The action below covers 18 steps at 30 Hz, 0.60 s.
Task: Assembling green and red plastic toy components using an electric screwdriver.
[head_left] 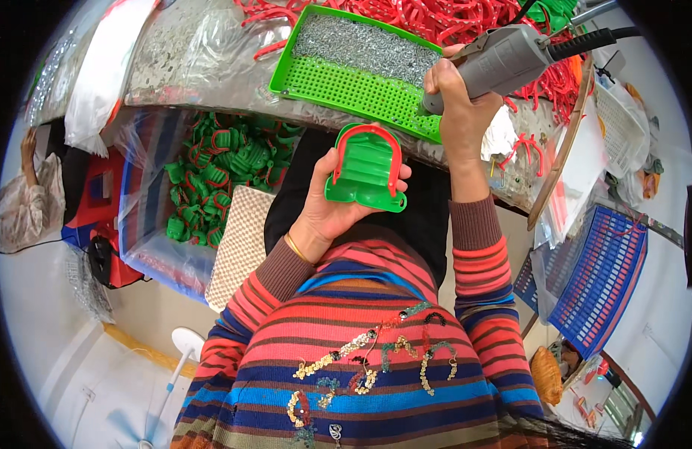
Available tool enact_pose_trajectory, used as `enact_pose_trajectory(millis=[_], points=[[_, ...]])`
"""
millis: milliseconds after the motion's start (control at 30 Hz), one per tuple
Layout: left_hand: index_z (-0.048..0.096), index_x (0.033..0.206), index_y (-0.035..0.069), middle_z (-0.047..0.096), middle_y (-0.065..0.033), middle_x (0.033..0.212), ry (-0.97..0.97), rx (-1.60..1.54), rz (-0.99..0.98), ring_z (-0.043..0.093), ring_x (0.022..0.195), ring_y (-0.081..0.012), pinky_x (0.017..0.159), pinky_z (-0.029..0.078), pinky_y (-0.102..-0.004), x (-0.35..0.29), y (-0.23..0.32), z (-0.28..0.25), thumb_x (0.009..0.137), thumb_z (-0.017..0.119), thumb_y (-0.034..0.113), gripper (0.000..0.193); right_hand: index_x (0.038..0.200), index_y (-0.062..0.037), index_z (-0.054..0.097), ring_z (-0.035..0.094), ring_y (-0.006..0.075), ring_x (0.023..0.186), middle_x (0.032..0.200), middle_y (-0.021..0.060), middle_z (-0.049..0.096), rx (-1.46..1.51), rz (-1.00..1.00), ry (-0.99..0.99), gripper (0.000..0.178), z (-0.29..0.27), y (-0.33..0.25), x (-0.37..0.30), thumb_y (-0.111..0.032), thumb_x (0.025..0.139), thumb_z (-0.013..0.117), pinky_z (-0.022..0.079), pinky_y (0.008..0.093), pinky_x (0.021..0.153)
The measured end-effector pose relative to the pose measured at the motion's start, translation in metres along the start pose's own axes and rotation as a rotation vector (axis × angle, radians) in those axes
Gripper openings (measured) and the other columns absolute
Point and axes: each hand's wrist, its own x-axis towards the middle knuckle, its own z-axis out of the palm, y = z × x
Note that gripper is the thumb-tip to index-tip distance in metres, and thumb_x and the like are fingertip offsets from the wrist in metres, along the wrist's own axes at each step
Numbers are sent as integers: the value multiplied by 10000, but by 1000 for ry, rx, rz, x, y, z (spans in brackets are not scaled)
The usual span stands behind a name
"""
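My left hand (pixel 323 198) is closed round a green plastic scoop-shaped part (pixel 367 165) with a red U-shaped strip (pixel 395 142) fitted along its rim. My right hand (pixel 460 112) grips a grey electric screwdriver (pixel 503 60) with a black cable; its front end points down at the right end of a bright green tray (pixel 282 75). Small silver screws (pixel 361 45) fill the far side of that tray, and its near side shows a grid of holes. The screwdriver's tip is hard to make out against the tray.
Red strips (pixel 421 19) are heaped behind the tray. Lower left stands a plastic-lined blue bin (pixel 129 224) with many green and red pieces (pixel 219 161). A blue basket (pixel 600 269) is at the right. Another person's arm (pixel 29 157) shows at far left.
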Motion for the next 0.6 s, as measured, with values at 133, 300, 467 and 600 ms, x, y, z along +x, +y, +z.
enact_pose_trajectory(millis=[133,300,467,600], points=[[386,1385,23,512,-303,1258,27,8,-15,577,1100,-394,927,491,-487,-1,1,-4,860,533,582,782,986,16,548,491,122,604,722,34,523,-8,1,8,128,-2,0,-1,11,863,582,427,281,575],[401,1362,-22,510,-303,1263,36,-22,-21,576,1103,-388,933,488,-485,0,1,-8,853,530,597,812,987,21,547,491,125,604,715,35,516,-10,-9,20,129,2,1,-2,12,862,580,424,280,574],[394,1366,-26,508,-305,1265,34,-39,-29,572,1108,-389,940,482,-488,2,2,-12,848,535,600,825,993,24,548,491,124,603,716,36,518,-1,-27,-7,131,-4,4,1,17,865,576,426,281,578],[395,1365,-24,507,-305,1264,14,-70,-32,569,1111,-392,946,477,-491,3,2,-14,850,533,598,820,999,28,549,494,127,606,707,35,516,-19,-57,-6,133,-3,5,0,19,869,573,428,283,581]])
